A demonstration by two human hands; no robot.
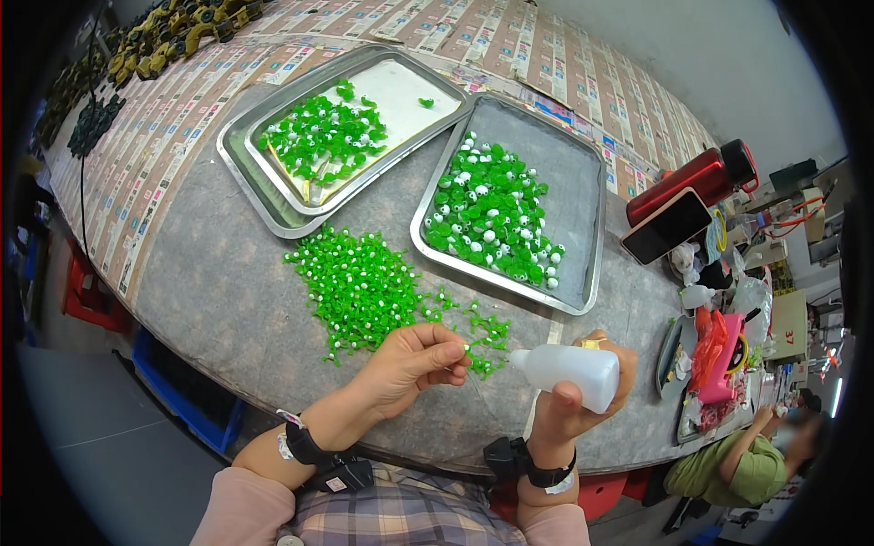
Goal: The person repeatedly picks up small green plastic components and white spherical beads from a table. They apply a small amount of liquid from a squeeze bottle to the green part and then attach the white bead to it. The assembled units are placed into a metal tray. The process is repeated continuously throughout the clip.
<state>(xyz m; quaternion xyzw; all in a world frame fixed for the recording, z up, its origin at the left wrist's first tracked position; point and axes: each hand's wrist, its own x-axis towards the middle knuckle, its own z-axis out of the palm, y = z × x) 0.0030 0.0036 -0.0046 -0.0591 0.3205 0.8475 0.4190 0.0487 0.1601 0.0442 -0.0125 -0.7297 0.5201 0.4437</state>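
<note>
Between thumb and fingertips, my left hand (414, 362) pinches a small green plastic piece (467, 349), mostly hidden by the fingers. My right hand (592, 391) is wrapped round a translucent white squeeze bottle (569, 373), which lies tilted on its side with its narrow nozzle pointing at the pinched piece. Just beyond my left hand spreads a pile of small green pieces with white tips (360, 287). A few more loose green pieces (489, 329) lie between the two hands.
Farther off stand a metal tray (598, 218) of green parts with white balls and another tray (238, 173) holding green pieces. At right are a red thermos (678, 187), a phone (667, 226) and a pink container (724, 359). Beyond sits a person in green (751, 469).
</note>
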